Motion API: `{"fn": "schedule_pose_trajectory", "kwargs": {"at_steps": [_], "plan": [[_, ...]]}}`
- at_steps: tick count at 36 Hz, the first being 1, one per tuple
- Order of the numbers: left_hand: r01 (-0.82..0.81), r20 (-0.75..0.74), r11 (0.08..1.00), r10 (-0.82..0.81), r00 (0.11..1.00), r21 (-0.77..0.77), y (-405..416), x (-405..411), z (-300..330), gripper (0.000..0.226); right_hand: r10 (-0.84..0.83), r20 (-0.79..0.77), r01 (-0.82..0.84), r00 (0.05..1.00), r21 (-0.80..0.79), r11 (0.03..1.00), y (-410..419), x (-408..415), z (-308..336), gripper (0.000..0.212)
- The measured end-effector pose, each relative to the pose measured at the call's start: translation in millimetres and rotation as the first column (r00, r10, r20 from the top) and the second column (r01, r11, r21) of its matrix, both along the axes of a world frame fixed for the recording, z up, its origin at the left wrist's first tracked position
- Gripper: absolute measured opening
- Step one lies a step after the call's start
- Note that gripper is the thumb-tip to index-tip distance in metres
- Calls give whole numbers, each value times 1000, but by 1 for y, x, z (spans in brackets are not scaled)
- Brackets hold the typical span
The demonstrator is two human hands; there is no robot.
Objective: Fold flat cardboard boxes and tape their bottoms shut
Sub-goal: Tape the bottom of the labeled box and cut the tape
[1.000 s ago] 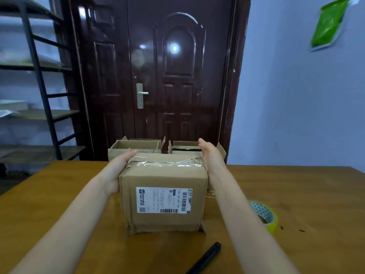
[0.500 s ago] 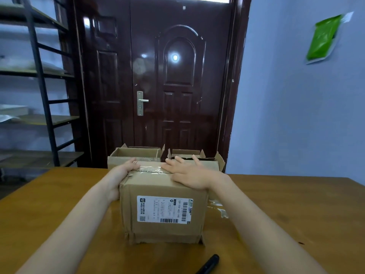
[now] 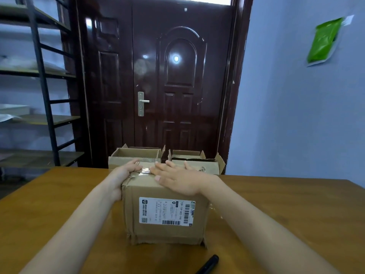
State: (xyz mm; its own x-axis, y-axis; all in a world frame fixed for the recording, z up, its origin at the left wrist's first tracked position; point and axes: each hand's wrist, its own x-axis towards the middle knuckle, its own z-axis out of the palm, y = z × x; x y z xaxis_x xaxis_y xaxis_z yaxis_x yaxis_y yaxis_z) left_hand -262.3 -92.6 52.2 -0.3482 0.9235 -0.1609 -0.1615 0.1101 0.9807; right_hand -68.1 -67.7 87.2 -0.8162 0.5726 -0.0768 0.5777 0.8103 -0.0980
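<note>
A brown cardboard box (image 3: 166,233) with a white shipping label (image 3: 167,211) stands on the wooden table (image 3: 292,206) in front of me. A strip of clear tape (image 3: 145,171) runs across its top face. My left hand (image 3: 122,176) holds the box's upper left edge, palm against the side and fingers bent over the top onto the tape. My right hand (image 3: 177,179) lies flat on the top face, its straight fingers pointing left and pressing on the tape close to the left fingers.
Two open cardboard boxes (image 3: 134,157) (image 3: 199,164) stand behind, at the table's far edge. A black marker (image 3: 209,264) lies near the front edge. A metal shelf rack (image 3: 45,86) is at the left, and a dark door (image 3: 158,86) lies straight ahead.
My right hand left the box's right side, laid itself flat on the top and slid left along the tape. The left hand stayed put. The view tilted up, hiding the tape roll.
</note>
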Motion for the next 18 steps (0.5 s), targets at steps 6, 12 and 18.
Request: {"fn": "schedule_pose_trajectory", "kwargs": {"at_steps": [6, 12, 18], "plan": [[32, 26, 996, -35, 999, 89, -25, 2, 3, 60, -61, -724, 224, 687, 132, 966, 0, 34, -2, 33], [-77, -165, 995, 66, 984, -58, -33, -17, -10, 48, -565, -740, 580, 364, -295, 759, 12, 76, -21, 45], [-11, -300, 990, -31, 953, -138, -50, 7, -19, 41, -794, -357, 400, 491, -718, 570, -10, 75, -36, 68]]}}
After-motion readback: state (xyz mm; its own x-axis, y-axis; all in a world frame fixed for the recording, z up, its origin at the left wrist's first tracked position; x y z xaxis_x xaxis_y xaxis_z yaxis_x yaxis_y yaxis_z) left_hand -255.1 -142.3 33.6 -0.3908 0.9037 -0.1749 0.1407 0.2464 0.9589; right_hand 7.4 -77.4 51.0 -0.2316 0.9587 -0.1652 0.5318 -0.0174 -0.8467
